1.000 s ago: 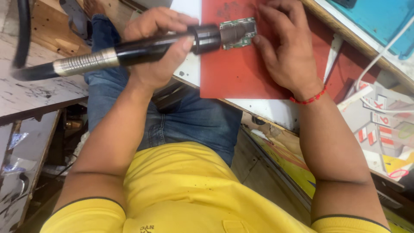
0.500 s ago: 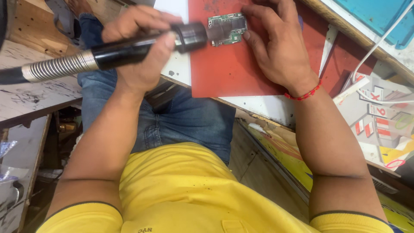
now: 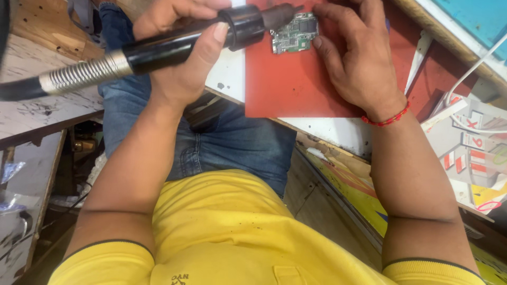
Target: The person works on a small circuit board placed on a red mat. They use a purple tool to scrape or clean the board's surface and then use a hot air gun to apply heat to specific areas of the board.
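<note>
Gripping black hot-air handpiece [image 3: 179, 45], left hand [image 3: 182, 63] is closed around its barrel, nozzle just beside green circuit board [image 3: 293, 33]. Right hand [image 3: 359, 58], fingers bent, touches board's far edge on red mat [image 3: 296, 84].

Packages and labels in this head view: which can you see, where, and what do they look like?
Cardboard boxes: right edge beside the right forearm, stacked flat packs, white with red and yellow patches.
Printed sheet: under the bench edge, between the knees and the right arm, a yellow slanted panel with orange and blue marks.
Shirt print: bottom centre, small dark lettering on yellow cloth.
No screens show.
</note>
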